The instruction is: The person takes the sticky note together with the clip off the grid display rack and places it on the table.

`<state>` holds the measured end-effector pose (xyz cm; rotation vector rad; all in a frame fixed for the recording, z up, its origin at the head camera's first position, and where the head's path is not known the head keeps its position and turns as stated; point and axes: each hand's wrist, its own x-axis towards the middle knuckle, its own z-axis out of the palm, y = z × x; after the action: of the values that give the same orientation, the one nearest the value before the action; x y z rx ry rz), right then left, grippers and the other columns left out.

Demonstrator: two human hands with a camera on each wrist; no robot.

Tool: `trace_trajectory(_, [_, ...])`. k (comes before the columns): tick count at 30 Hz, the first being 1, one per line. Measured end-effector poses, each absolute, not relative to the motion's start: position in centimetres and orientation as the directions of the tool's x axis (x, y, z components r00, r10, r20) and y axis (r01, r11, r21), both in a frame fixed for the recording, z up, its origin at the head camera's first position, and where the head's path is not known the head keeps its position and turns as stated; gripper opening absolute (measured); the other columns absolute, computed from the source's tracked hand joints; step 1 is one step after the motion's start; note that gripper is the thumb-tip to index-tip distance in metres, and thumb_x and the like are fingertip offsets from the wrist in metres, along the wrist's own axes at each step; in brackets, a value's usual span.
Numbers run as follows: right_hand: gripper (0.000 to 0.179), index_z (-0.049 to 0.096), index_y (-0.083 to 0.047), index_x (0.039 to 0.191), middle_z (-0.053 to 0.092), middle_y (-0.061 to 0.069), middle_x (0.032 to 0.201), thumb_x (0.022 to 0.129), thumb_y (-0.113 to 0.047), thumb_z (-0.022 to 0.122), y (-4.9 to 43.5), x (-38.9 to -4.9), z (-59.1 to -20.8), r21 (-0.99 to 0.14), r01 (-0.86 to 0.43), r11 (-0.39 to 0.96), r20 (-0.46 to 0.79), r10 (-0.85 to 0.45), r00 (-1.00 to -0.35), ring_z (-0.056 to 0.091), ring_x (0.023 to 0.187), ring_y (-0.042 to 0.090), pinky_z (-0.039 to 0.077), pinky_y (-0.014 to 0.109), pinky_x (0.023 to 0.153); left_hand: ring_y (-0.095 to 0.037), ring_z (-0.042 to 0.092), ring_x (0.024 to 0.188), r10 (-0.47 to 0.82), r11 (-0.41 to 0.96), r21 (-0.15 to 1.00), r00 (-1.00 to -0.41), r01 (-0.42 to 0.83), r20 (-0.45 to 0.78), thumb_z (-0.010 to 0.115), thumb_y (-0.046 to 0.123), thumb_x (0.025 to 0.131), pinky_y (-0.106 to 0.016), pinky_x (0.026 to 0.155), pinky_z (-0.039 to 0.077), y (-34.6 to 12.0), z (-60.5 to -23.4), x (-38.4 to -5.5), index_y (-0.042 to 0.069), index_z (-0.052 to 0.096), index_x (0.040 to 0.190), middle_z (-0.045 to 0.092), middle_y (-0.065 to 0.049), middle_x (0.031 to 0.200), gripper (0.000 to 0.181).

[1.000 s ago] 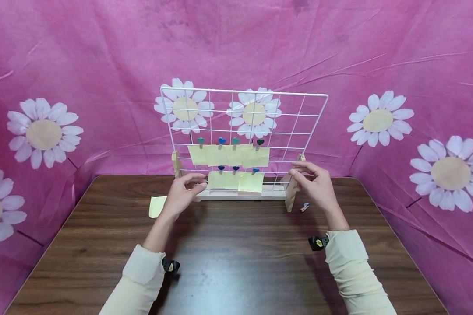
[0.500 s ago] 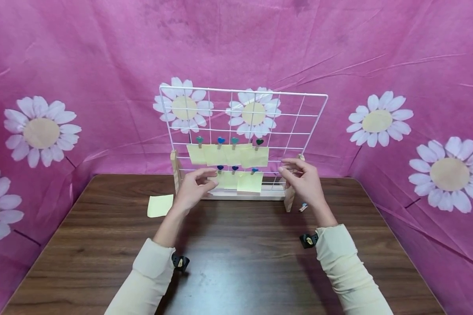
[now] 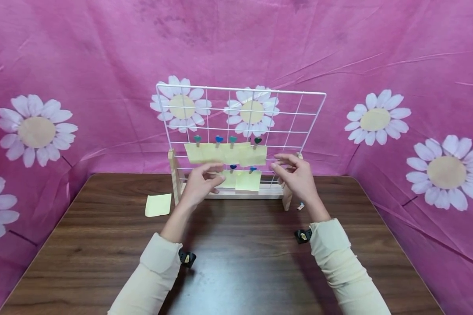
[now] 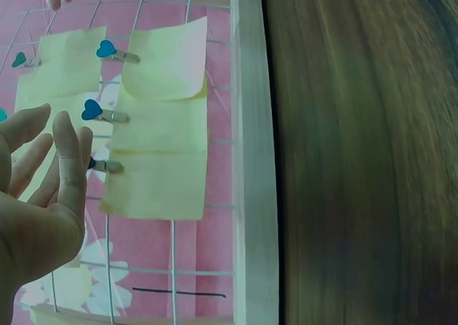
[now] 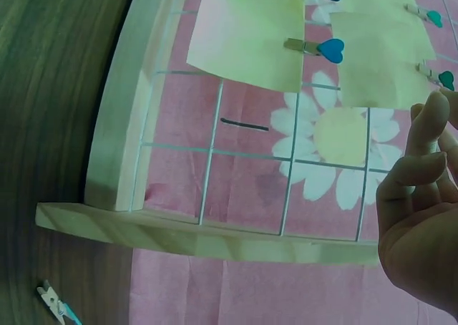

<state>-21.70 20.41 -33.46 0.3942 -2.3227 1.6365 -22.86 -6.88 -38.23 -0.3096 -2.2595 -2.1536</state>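
A white wire grid point(image 3: 240, 89) stands upright in a wooden base point(image 3: 248, 196). Two rows of yellow sticky notes point(image 3: 248, 180) hang on it, held by small clothespins with heart tops, such as a blue-hearted clothespin point(image 4: 91, 110). My left hand point(image 3: 202, 184) hovers before the lower left of the grid, fingers loosely bent and holding nothing; it hides part of the lower row. To the right of the notes, my right hand point(image 3: 297, 176) is raised near the grid's right side, its fingers bent with nothing between them. Whether either hand touches the grid I cannot tell.
On the brown wooden table point(image 3: 236, 262), a loose sticky note point(image 3: 158, 205) lies left of the base. One loose clothespin point(image 3: 301, 206) lies by the right foot. A pink cloth with daisies point(image 3: 374, 119) hangs behind and at both sides.
My hands have drawn closer together: the left moved right and up, baring the whole loose note, while the right moved left and slightly up. Notes and clothespins have stayed in place.
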Motion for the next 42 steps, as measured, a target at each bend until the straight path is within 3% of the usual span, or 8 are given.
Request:
trace_trajectory(4, [0.028,0.065,0.013,0.119,0.068,0.029,0.099,0.093,0.002,0.068,19.4,-21.1,-32.0,-0.859,-0.378,0.346,0.379,-0.067,-0.923,0.059,0.052,0.005,0.054,0.017,0.051,-0.027,0.063,0.101,0.123,0.017,0.989,-0.982,0.147,0.144,0.073,0.000,0.089,-0.042,0.065,0.066,-6.2,-37.8,-23.1,0.000,0.066,0.130,0.064,-0.020,0.127,0.042])
trace_trajectory(8, [0.030,0.064,0.013,0.121,0.068,0.029,0.101,0.094,0.002,0.067,19.2,-21.9,-31.9,-0.869,-0.375,0.321,0.376,-0.061,-0.924,0.061,0.051,0.011,0.055,0.018,0.049,-0.028,0.064,0.102,0.127,0.000,0.988,-0.980,0.156,0.155,0.073,-0.001,0.089,-0.046,0.069,0.066,-5.5,-37.5,-23.3,-0.001,0.065,0.131,0.064,-0.021,0.128,0.042])
trace_trajectory(14, [0.031,0.064,0.013,0.122,0.067,0.032,0.102,0.094,0.000,0.069,19.5,-23.9,-34.0,-0.885,-0.383,0.266,0.386,-0.042,-0.921,0.060,0.050,0.014,0.055,0.020,0.047,-0.032,0.064,0.108,0.129,-0.002,0.988,-0.980,0.153,0.152,0.073,0.000,0.090,-0.037,0.067,0.066,-4.9,-37.6,-23.2,0.000,0.065,0.131,0.064,-0.020,0.127,0.042])
trace_trajectory(20, [0.030,0.069,0.005,0.119,0.071,0.023,0.100,0.093,-0.008,0.074,18.9,-24.3,-34.7,-0.873,-0.393,0.290,0.397,-0.046,-0.917,0.061,0.054,0.018,0.055,0.023,0.047,-0.030,0.065,0.107,0.101,0.001,0.992,-0.987,0.124,0.123,0.074,0.001,0.089,-0.035,0.066,0.066,-4.0,-37.6,-23.1,0.002,0.065,0.132,0.065,-0.018,0.126,0.044])
trace_trajectory(25, [0.032,0.069,0.001,0.123,0.072,0.019,0.100,0.093,-0.009,0.074,18.3,-24.6,-34.1,-0.859,-0.408,0.310,0.418,-0.038,-0.908,0.061,0.052,0.022,0.053,0.021,0.043,-0.030,0.068,0.105,0.078,0.003,0.988,-0.985,0.153,0.152,0.076,0.001,0.088,-0.036,0.065,0.066,-3.0,-36.9,-23.4,0.003,0.065,0.134,0.067,-0.018,0.124,0.047])
trace_trajectory(31, [0.038,0.067,0.000,0.128,0.075,0.018,0.101,0.093,-0.013,0.075,17.2,-25.2,-33.2,-0.856,-0.407,0.319,0.431,0.005,-0.902,0.060,0.047,0.014,0.050,0.020,0.039,-0.029,0.070,0.100,0.049,0.081,0.976,-0.978,0.204,0.201,0.076,0.000,0.088,-0.031,0.063,0.065,-2.2,-36.3,-23.7,0.001,0.064,0.133,0.068,-0.018,0.122,0.046])
trace_trajectory(35, [0.040,0.067,-0.002,0.129,0.075,0.017,0.098,0.092,-0.015,0.076,16.6,-25.5,-32.7,-0.838,-0.418,0.352,0.455,0.026,-0.890,0.062,0.048,0.020,0.046,0.018,0.037,-0.029,0.069,0.103,0.051,0.078,0.973,-0.975,0.218,0.214,0.075,0.000,0.089,-0.031,0.065,0.065,-1.9,-35.8,-23.7,0.002,0.064,0.134,0.068,-0.018,0.122,0.046])
trace_trajectory(42, [0.041,0.064,0.002,0.131,0.074,0.020,0.097,0.096,-0.016,0.073,15.7,-25.9,-32.2,-0.838,-0.419,0.350,0.438,-0.028,-0.899,0.060,0.047,0.017,0.049,0.018,0.040,-0.028,0.068,0.105,0.051,0.057,0.977,-0.978,0.204,0.201,0.074,0.001,0.090,-0.032,0.066,0.066,-1.8,-35.8,-23.8,0.004,0.063,0.134,0.067,-0.015,0.123,0.045])
